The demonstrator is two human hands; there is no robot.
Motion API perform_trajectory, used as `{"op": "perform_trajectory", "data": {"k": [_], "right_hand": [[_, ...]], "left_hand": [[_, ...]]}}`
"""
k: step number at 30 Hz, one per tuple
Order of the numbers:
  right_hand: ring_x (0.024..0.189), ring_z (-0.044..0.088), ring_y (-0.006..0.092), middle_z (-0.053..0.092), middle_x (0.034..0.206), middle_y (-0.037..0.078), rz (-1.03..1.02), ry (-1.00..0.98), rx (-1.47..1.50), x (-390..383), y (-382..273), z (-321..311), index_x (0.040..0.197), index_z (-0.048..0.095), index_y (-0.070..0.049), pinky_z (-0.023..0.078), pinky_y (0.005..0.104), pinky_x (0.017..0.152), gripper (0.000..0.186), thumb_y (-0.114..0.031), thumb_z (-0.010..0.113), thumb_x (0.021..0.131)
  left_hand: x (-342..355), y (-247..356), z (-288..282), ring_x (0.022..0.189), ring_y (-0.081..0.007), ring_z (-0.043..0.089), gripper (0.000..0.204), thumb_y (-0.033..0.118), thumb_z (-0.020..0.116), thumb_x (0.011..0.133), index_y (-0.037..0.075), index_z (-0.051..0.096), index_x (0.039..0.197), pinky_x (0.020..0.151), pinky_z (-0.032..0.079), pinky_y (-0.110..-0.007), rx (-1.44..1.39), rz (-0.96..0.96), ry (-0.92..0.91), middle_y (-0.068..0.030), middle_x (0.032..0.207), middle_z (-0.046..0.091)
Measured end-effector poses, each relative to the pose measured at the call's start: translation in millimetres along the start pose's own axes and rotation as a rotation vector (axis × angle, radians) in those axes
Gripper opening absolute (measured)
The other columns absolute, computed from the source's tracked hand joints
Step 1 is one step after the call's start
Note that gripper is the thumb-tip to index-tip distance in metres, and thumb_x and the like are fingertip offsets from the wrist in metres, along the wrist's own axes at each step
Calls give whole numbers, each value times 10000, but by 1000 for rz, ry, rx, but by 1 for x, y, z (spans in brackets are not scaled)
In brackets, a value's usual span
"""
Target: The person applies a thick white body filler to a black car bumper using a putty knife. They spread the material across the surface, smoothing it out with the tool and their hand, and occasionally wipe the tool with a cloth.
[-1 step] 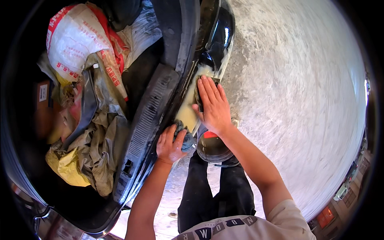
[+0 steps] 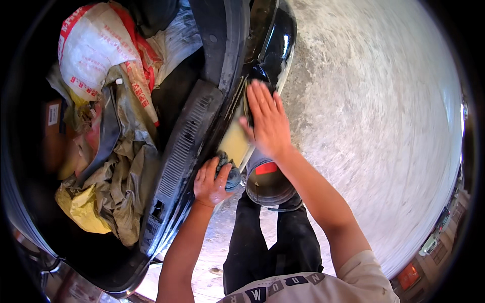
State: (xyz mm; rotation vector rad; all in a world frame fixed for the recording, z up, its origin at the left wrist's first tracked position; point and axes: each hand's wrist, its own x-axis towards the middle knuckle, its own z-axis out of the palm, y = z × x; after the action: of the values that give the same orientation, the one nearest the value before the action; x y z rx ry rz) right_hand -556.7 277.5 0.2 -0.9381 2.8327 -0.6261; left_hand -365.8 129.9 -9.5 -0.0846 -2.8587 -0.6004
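I stand behind a black car with its boot open. My right hand point(image 2: 268, 121) lies flat, fingers spread, on the glossy black rear bumper point(image 2: 277, 45), covering the upper end of a pale yellow plate point(image 2: 233, 144). My left hand point(image 2: 208, 184) grips a crumpled dark grey-blue cloth point(image 2: 231, 174) and presses it against the bumper's edge just below that plate. A dark round bucket point(image 2: 268, 184) with a red label stands by my legs, right beneath both hands.
The boot's ribbed black sill point(image 2: 187, 146) runs left of my hands. Inside lie a white and red sack point(image 2: 96, 50), crumpled khaki fabric point(image 2: 121, 177), a yellow bag point(image 2: 81, 209) and a brown box point(image 2: 50, 121). Pale concrete ground point(image 2: 379, 126) spreads to the right.
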Motion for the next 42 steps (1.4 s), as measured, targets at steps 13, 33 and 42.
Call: {"op": "perform_trajectory", "data": {"k": [13,33,42], "right_hand": [[1505,320,340,340,1622,192,-17,71,124,0,8,3,1559,336,5,234,487,1226,733,-374,579,981],[1521,304,285,349,1627,151,18,81,-93,6,1,-4,1548,362,-2,227,466,1234,718,-412,559,992],[1524,293,308,344,1626,172,44,-19,51,6,-3,-2,1567,328,0,227,484,1229,761,-375,612,969]], "left_hand": [[-1,1,2,1066,-426,622,620,309,832,694,118,589,1232,902,528,-506,74,10,31,-237,1264,564],[-5,-2,6,1096,-366,607,604,379,810,679,179,656,1228,912,517,-456,131,-4,26,-177,1314,560],[-5,-1,5,1083,-368,617,625,340,817,656,186,652,1238,908,520,-452,123,1,17,-184,1299,578]]}}
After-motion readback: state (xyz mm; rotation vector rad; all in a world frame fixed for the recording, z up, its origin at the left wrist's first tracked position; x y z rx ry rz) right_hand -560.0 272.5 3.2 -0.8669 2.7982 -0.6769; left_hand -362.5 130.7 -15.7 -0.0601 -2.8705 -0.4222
